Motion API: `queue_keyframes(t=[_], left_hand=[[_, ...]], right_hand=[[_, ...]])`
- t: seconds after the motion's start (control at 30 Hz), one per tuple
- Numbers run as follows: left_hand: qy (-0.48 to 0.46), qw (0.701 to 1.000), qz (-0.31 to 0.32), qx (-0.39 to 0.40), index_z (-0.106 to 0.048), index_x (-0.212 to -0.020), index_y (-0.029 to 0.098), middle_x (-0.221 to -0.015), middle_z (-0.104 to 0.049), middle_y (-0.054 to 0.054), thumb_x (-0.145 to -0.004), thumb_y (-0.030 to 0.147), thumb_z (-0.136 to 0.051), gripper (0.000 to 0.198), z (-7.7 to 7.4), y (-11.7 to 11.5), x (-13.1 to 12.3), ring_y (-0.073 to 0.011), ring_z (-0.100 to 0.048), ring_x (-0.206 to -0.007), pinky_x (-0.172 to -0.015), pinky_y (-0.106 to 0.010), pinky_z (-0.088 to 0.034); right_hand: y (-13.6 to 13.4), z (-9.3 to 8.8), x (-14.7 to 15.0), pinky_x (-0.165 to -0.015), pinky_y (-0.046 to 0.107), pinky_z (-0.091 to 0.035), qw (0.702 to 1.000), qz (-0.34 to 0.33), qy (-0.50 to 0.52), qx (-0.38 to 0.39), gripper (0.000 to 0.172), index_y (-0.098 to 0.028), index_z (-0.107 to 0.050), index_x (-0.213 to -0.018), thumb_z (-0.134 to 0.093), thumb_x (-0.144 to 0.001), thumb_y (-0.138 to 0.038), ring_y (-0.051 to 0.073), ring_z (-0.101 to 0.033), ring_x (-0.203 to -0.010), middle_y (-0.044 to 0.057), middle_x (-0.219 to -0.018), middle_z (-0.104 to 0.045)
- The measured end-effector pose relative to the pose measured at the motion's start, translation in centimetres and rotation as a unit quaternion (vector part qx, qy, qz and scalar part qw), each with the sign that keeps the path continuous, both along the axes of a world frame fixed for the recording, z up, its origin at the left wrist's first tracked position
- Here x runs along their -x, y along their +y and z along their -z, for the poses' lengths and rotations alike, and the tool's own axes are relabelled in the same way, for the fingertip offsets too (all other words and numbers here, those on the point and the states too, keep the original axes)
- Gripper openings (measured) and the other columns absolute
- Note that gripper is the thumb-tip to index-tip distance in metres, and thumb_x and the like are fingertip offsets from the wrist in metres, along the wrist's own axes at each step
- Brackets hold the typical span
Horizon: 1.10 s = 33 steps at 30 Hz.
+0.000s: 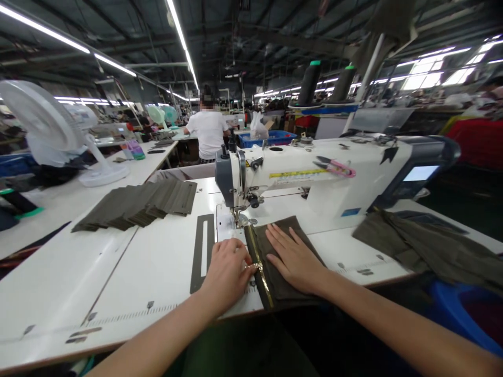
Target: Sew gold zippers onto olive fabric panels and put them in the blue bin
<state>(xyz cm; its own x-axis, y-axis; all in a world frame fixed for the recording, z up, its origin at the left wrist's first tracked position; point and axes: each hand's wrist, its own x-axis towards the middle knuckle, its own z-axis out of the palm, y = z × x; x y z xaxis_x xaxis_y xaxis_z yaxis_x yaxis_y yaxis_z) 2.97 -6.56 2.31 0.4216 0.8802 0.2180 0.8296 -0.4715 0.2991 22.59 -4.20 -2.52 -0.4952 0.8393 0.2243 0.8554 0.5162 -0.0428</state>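
A dark olive fabric piece (285,285) with a gold-toothed zipper (265,285) along its left edge lies on the sewing machine table, in front of the presser foot (237,220). My left hand (230,267) pinches the zipper's metal pull at the fabric's left side. My right hand (293,256) rests flat on the fabric, fingers spread and pointing toward the machine. Left of my left hand lies a flat frame-shaped olive piece (197,262) with a long slot. The white sewing machine (334,173) stands just beyond both hands.
Overlapping olive fabric pieces (137,204) are fanned out at the left. More olive cloth (424,246) drapes over the right edge above a blue tub (459,314). Pink-handled snips (340,167) lie on the machine arm. A white fan (104,175) and a seated person (210,131) are beyond.
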Motion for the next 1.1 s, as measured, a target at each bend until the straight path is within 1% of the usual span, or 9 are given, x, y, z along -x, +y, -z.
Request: queue_keyframes(t=[0.17,0.33,0.43,0.5,0.6,0.7,0.83,1.0,1.1], left_hand=[[0.019,0.997,0.003,0.069,-0.055,-0.072,0.017,-0.076,-0.06,-0.001,-0.075,0.017,-0.059,0.005,-1.7,-0.3,-1.0,-0.0196,-0.056,-0.077,-0.078,-0.037,-0.039],[0.082,0.992,0.08,0.046,-0.057,-0.082,0.018,-0.085,-0.063,-0.004,-0.078,0.018,-0.058,0.004,-1.9,-2.7,-1.3,-0.0212,-0.057,-0.082,-0.078,-0.037,-0.041],[0.065,0.993,0.089,0.037,-0.054,-0.107,0.019,-0.111,-0.059,-0.008,-0.074,0.035,-0.065,0.039,-1.2,-3.1,-0.9,-0.0257,-0.053,-0.103,-0.089,-0.041,-0.039],[0.074,0.991,0.106,0.021,-0.043,-0.125,0.014,-0.131,-0.045,-0.014,-0.073,0.05,-0.062,0.066,-0.8,-2.5,-0.2,-0.0301,-0.039,-0.121,-0.1,-0.048,-0.03],[0.103,0.984,0.141,0.026,-0.033,-0.133,0.012,-0.139,-0.032,-0.015,-0.074,0.061,-0.052,0.079,-1.1,-1.1,1.9,-0.0303,-0.027,-0.129,-0.106,-0.051,-0.021],[0.11,0.99,0.088,-0.018,-0.021,-0.138,0.013,-0.142,-0.025,-0.016,-0.072,0.064,-0.052,0.089,-1.6,-0.4,5.6,-0.0319,-0.023,-0.13,-0.105,-0.055,-0.019],[0.133,0.987,0.087,-0.029,-0.007,-0.141,0.016,-0.143,-0.021,-0.016,-0.068,0.065,-0.056,0.1,-0.9,-1.8,10.2,-0.0344,-0.026,-0.128,-0.1,-0.052,-0.031],[0.133,0.972,0.188,-0.05,-0.016,-0.141,0.021,-0.141,-0.028,-0.008,-0.073,0.049,-0.054,0.083,0.6,-4.6,11.5,-0.0303,-0.038,-0.124,-0.097,-0.04,-0.039],[0.139,0.976,0.158,-0.058,-0.022,-0.139,0.025,-0.144,-0.024,-0.008,-0.074,0.042,-0.053,0.074,0.7,-4.6,11.2,-0.0313,-0.036,-0.125,-0.096,-0.042,-0.04]], right_hand=[[0.0,0.4,-0.2,-0.107,0.048,-0.016,1.0,-0.005,0.018,-0.018,0.053,-0.009,-0.03,-0.136,-0.026,-0.091,-0.037,0.021,-0.02,-0.132,0.011,-0.142,-0.025],[-0.1,0.1,0.1,-0.106,0.049,-0.016,1.0,0.003,0.024,-0.003,0.054,-0.007,-0.032,-0.135,-0.03,-0.089,-0.035,0.023,-0.021,-0.132,0.013,-0.142,-0.026],[0.0,-0.8,0.6,-0.106,0.051,-0.018,1.0,0.001,0.025,0.011,0.053,-0.006,-0.034,-0.134,-0.032,-0.089,-0.034,0.024,-0.021,-0.131,0.014,-0.141,-0.027],[0.1,-1.3,1.2,-0.106,0.05,-0.019,0.999,-0.027,0.025,0.008,0.051,-0.006,-0.034,-0.134,-0.031,-0.089,-0.032,0.023,-0.02,-0.132,0.014,-0.141,-0.026],[0.4,-1.5,1.8,-0.106,0.048,-0.021,0.997,-0.07,0.041,0.003,0.048,-0.009,-0.033,-0.135,-0.029,-0.091,-0.028,0.021,-0.021,-0.131,0.012,-0.141,-0.027],[0.8,-1.2,1.8,-0.106,0.048,-0.022,0.995,-0.07,0.068,0.014,0.048,-0.011,-0.031,-0.136,-0.029,-0.092,-0.03,0.02,-0.023,-0.131,0.01,-0.141,-0.028],[1.2,-0.8,1.6,-0.106,0.045,-0.024,0.994,-0.046,0.097,0.022,0.046,-0.01,-0.034,-0.134,-0.03,-0.091,-0.026,0.018,-0.024,-0.131,0.01,-0.14,-0.031],[1.4,-0.7,1.6,-0.107,0.044,-0.022,0.997,-0.05,0.051,0.01,0.045,-0.01,-0.039,-0.131,-0.031,-0.09,-0.024,0.019,-0.023,-0.131,0.008,-0.14,-0.032],[1.3,-0.8,1.7,-0.107,0.045,-0.022,0.998,-0.044,0.038,0.01,0.047,-0.01,-0.037,-0.133,-0.031,-0.089,-0.025,0.019,-0.023,-0.131,0.009,-0.141,-0.03]])
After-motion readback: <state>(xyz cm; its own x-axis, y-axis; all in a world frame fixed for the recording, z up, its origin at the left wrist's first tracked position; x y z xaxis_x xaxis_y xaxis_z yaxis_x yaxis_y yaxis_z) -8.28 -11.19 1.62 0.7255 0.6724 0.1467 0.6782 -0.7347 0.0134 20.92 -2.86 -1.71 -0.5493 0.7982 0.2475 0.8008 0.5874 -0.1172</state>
